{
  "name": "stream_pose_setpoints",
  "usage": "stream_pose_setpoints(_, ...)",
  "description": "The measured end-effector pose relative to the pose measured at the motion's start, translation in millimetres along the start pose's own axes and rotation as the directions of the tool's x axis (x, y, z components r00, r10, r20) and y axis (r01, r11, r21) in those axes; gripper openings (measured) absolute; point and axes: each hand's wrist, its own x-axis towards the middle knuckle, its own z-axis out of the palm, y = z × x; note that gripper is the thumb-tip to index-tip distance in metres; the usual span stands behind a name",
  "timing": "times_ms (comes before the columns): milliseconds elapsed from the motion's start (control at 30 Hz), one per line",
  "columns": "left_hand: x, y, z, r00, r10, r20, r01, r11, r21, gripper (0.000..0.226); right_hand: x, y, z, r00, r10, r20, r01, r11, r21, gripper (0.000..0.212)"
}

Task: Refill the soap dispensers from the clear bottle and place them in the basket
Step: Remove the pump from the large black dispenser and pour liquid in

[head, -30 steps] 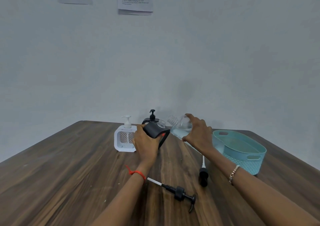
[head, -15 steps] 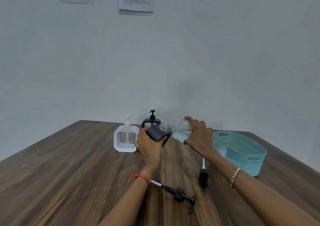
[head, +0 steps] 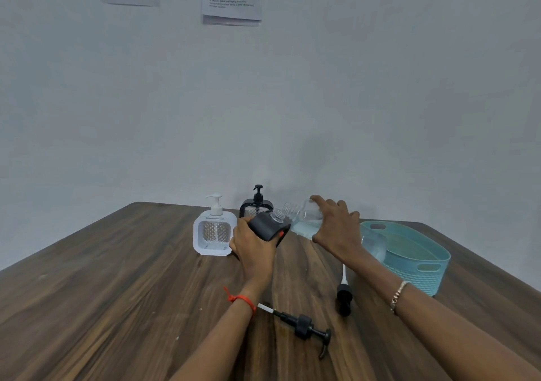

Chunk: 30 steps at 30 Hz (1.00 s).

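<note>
Head view: left hand was wrapped round a dark dispenser w/ no pump, tilted so its open neck faced the clear bottle. Right hand gripped that bottle from above, tipped on its side, mouth just beside the dispenser neck; liquid pooled in the bottle's lower part. Can't tell if anything was flowing. Behind the left hand, a white dispenser and a black dispenser stood upright w/ pumps on, near the far edge of the wood surface. Teal basket sat to the right, just past the right forearm. Two loose black pumps lay on the surface: one pump near the left wrist, other pump between the arms. Red thread on left wrist, bracelet on right.
</note>
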Motion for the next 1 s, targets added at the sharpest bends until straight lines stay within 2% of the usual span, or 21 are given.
stream_pose_setpoints(467,-4.0,-0.8,-0.1,1.0,-0.003,0.023,0.005,0.998,-0.058,0.055,5.6,5.5,3.4,0.996,-0.043,-0.073,0.037,0.996,-0.077,0.065)
stream_pose_setpoints(1000,-7.9,-4.1,3.4,0.999,-0.036,0.033,0.038,0.998,-0.055,0.061,2.2,9.0,-5.1,0.998,-0.054,-0.03,0.05,0.993,-0.106,0.065)
